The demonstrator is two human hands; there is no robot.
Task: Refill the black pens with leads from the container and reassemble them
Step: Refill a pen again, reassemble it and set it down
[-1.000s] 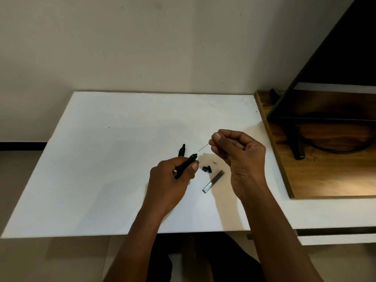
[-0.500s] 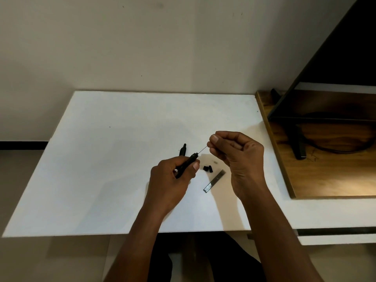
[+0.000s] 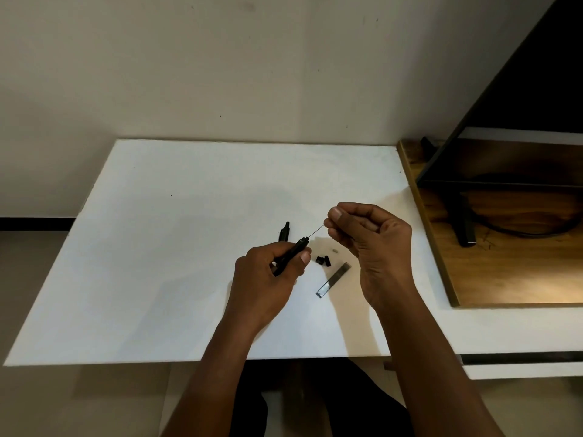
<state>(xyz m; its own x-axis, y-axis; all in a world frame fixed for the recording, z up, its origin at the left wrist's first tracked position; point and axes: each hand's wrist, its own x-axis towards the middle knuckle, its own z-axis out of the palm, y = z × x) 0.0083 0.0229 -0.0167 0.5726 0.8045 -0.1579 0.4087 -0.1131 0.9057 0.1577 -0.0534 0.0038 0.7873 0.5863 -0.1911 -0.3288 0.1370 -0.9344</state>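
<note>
The flat lead container [image 3: 333,279] lies on the white surface [image 3: 157,263] at 5 o'clock from two small black caps [image 3: 324,260]; we cannot tell its contents or read any label. We count two black pens: our left hand [image 3: 268,279] has its grip wrapped round the held pen [image 3: 291,253], whose tip meets one lead [image 3: 316,231] pinched in the grip of our right hand [image 3: 369,244]. The second pen [image 3: 285,231] lies at 12 o'clock of the left hand.

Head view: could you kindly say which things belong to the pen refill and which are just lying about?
Job: pen in left hand, lead in right hand, second pen, black caps, lead container.
Lying about: wooden board, black cable, black stand.
</note>
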